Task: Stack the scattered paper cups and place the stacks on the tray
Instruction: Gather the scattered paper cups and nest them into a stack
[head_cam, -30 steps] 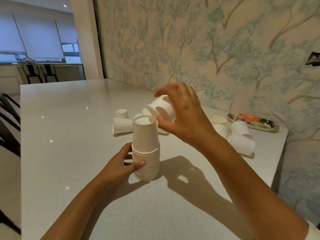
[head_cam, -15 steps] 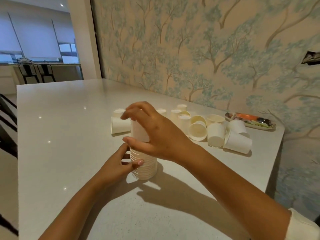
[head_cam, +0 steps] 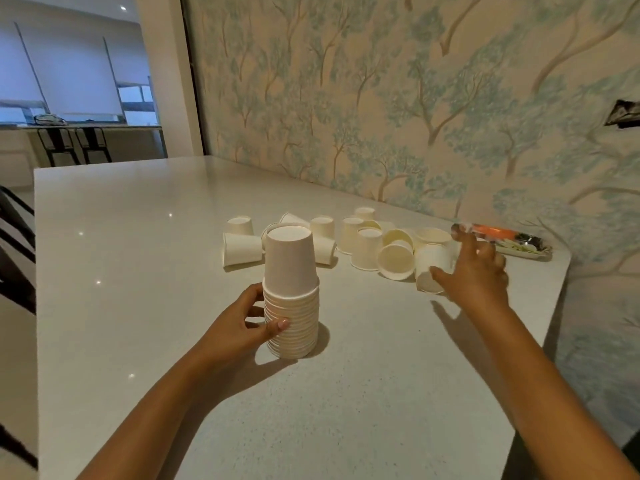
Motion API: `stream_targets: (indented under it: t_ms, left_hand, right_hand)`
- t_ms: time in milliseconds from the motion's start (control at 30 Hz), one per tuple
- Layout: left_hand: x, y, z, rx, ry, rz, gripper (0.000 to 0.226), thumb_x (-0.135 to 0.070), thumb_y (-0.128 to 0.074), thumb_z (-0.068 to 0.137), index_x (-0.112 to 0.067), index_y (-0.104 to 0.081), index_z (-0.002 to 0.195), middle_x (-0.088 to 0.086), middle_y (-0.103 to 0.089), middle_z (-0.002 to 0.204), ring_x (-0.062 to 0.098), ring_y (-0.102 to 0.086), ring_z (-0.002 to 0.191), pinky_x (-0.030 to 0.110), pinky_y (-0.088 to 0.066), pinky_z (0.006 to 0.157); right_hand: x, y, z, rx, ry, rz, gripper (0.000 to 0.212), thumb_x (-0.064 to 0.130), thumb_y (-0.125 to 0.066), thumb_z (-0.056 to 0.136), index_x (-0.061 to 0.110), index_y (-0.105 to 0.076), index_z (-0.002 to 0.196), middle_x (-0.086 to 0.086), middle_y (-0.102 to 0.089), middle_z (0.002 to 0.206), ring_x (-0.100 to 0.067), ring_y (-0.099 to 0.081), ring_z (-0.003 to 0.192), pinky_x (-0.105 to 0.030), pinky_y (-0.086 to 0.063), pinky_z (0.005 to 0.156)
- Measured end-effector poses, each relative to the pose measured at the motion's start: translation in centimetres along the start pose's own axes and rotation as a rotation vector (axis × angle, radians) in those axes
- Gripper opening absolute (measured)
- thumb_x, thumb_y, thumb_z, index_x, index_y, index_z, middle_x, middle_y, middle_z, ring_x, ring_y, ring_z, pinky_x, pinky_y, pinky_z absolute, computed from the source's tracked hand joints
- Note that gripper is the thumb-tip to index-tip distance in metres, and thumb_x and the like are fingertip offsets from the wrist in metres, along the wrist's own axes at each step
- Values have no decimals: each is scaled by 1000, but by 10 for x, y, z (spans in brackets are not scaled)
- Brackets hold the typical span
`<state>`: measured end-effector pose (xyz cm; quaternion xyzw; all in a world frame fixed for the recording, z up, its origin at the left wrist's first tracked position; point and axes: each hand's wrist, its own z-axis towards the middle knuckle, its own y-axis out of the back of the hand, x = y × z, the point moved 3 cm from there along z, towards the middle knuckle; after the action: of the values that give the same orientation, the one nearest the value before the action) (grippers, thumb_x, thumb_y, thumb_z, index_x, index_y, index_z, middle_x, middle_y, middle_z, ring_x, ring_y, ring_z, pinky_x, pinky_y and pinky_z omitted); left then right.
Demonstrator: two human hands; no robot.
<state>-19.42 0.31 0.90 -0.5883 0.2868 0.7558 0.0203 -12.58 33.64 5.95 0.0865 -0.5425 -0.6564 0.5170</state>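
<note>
An upside-down stack of white paper cups (head_cam: 291, 299) stands on the white table (head_cam: 138, 271) in front of me. My left hand (head_cam: 240, 329) grips the stack's lower rims from the left. My right hand (head_cam: 479, 277) is out to the right with fingers spread over a cup lying on its side (head_cam: 433, 263); the thumb touches its rim. Several loose cups (head_cam: 367, 247) lie behind the stack, some upside down, some tipped over. The tray (head_cam: 540, 252) sits at the far right by the wall.
The tray holds orange and dark items. Patterned wallpaper runs along the table's far side. The table's right edge is just beyond the tray. Dark chairs (head_cam: 14, 244) stand at the left edge.
My right hand set a cup on top of the stack, let go, and swung right to the tipped cup near the tray. My left hand stayed on the stack.
</note>
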Motion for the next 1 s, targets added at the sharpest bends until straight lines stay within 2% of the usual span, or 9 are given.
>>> stream_targets:
  t_ms: [100,200,333,533,700,767,867,933,1000]
  left_hand:
    - [3,0,1,1,13,2,54,-59,-61,61,-54,-34,107,-27,-46,110,4,-53,94,14,-44,71]
    - [4,1,3,7,3,30,51,-58,-60,63,-56,-33,106,-31,-45,108,0,-53,93,11,-44,70]
    - [4,0,2,18,22,19,49,-57,-60,65,-55,-35,106,-31,-47,109,-4,-52,95,13,-45,71]
    - [1,-1,-1,4,37,20,56,-54,-61,67,-48,-33,116,-17,-49,118,12,-53,105,33,-47,87]
    - [-9,-3,-6,9,42,25,67,-57,-59,67,-36,-35,126,-7,-50,129,20,-52,113,45,-46,98]
    - [-14,-3,-8,19,39,26,79,-63,-57,64,-29,-35,131,-3,-49,133,22,-52,116,47,-45,100]
    - [-17,-3,-11,7,40,20,78,-58,-56,66,-26,-34,133,-1,-48,135,23,-52,117,49,-44,101]
    - [-18,-3,-11,20,38,31,91,-73,-57,58,-25,-35,132,-2,-49,133,23,-52,115,47,-45,100]
    - [-19,-3,-12,17,29,45,92,-74,-61,55,-27,-36,130,-1,-49,133,22,-52,115,47,-45,100]
  right_hand:
    - [-33,-3,9,132,-127,-114,86,43,-73,70,22,-23,137,-19,-34,134,-39,-32,121,-53,-26,104]
    - [-48,-8,9,236,-144,-118,89,48,-73,69,23,-22,139,-17,-35,132,-37,-31,122,-55,-22,108]
    - [-53,-10,1,186,-54,-93,79,37,-73,71,22,-30,136,-16,-37,128,-36,-36,119,-55,-25,106]
    - [-33,8,-8,248,-15,-45,80,33,-76,70,20,-29,133,-14,-37,121,-31,-49,96,-43,-46,81]
    - [32,33,-25,154,282,109,61,36,-78,67,28,-39,113,-3,-46,110,-19,-46,84,-27,-37,56]
    - [59,42,-36,189,381,303,55,41,-76,67,36,-41,109,4,-46,110,-16,-49,89,-28,-43,60]
    - [98,55,-51,236,485,597,48,51,-70,70,43,-48,111,9,-51,116,-13,-53,98,-30,-49,75]
    - [120,60,-60,215,558,710,49,54,-65,72,43,-49,116,9,-53,118,-14,-54,102,-28,-49,80]
    - [138,62,-67,193,629,742,54,57,-61,73,42,-47,123,7,-53,123,-13,-52,108,-30,-49,85]
